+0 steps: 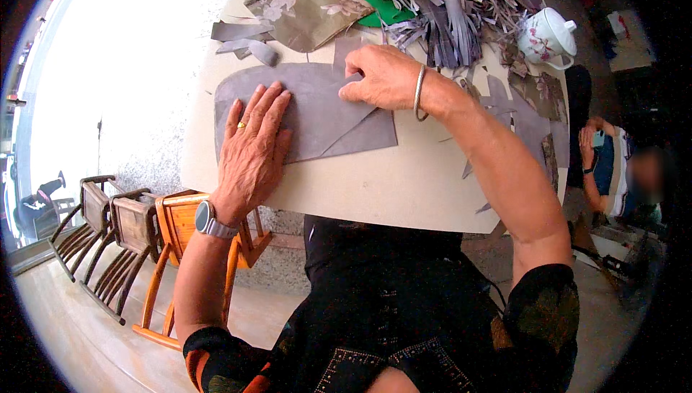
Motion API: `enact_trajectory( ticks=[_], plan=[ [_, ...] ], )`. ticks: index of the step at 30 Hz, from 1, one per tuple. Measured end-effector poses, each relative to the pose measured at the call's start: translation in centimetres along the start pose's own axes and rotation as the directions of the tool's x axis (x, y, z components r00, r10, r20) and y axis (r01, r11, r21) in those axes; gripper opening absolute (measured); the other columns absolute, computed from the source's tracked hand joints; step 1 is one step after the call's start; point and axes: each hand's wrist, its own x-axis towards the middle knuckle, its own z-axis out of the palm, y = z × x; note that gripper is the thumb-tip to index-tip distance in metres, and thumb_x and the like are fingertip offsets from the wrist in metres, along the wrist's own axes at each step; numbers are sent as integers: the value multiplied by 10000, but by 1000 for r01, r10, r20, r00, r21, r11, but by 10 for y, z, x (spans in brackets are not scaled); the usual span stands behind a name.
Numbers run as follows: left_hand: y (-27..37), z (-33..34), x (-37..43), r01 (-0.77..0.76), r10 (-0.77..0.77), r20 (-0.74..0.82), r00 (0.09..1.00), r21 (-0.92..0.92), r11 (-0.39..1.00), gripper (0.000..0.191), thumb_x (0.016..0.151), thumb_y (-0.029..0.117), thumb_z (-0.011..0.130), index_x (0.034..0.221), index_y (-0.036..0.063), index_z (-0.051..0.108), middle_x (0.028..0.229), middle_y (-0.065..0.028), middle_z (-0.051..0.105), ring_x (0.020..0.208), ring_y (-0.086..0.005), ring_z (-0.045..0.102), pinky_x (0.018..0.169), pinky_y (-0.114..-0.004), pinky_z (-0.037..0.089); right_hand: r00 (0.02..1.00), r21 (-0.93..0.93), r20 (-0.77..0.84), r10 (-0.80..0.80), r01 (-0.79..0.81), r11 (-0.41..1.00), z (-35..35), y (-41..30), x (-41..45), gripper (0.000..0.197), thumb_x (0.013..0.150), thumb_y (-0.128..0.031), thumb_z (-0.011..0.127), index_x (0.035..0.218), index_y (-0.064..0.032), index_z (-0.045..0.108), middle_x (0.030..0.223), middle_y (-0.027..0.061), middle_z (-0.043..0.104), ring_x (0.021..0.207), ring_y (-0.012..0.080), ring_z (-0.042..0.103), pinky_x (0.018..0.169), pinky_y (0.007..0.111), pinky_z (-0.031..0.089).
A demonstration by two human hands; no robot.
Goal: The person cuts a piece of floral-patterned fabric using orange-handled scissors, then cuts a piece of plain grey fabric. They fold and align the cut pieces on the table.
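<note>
A grey fabric piece [319, 112] with a rounded left end lies on the cream tabletop [378, 187]. Its right part shows a diagonal fold or overlapping edge running up toward my right hand. My left hand [254, 133] rests flat on the left half of the fabric, palm down, holding nothing. At the upper right of the same piece, my right hand [378, 77] pinches the grey cloth between thumb and curled forefinger. The fingers and wrist cover part of the fabric there.
Floral fabric [313, 15], green material [378, 4] and a heap of grey strips [454, 25] lie at the back. A lidded white cup [547, 39] stands at the right edge. Grey scraps [527, 123] sit under my right forearm. Wooden chairs [184, 220] stand left; a person [616, 166] is at right.
</note>
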Motion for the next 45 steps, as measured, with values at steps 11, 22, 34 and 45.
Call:
enact_trajectory(
  ticks=[11, 22, 34, 45],
  plan=[
    [-2, 2, 0, -4, 5, -7, 1000, 12, 1000, 519, 932, 112, 486, 1443, 96, 395, 1517, -106, 374, 1435, -285, 296, 1191, -460, 163, 998, -35, 42, 42, -40, 999, -1, -1, 2, 289, 774, -262, 708, 754, 20, 651, 626, 204, 575, 588, 284, 560, 597, 416, 445],
    [0, 0, 0, 1, -1, 2, 1000, -2, 1000, 524, 925, 110, 495, 1441, 102, 400, 1528, -106, 357, 1439, -287, 286, 1194, -461, 154, 999, -47, 36, 10, -8, 999, 0, -2, 1, 296, 777, -253, 717, 728, 26, 631, 618, 212, 558, 584, 306, 552, 597, 427, 445],
    [7, -6, 4, -28, 16, 100, 995, 123, 992, 560, 963, 444, 466, 1470, 213, 411, 1566, -121, 286, 1455, -323, 232, 1183, -501, 104, 970, -279, -241, -14, -56, 959, 16, -8, -19, 332, 769, -248, 739, 961, 5, 644, 998, 204, 626, 957, 349, 605, 785, 445, 486],
    [11, -8, 5, -12, -2, 127, 992, 112, 994, 583, 945, 474, 491, 1462, 214, 424, 1572, -122, 275, 1463, -320, 210, 1185, -495, 79, 938, -246, -260, -231, 167, 955, 85, -29, -78, 799, 865, -432, 634, 1445, 30, 337, 1521, 194, 311, 1438, 338, 243, 1186, 478, 159]
  ],
)
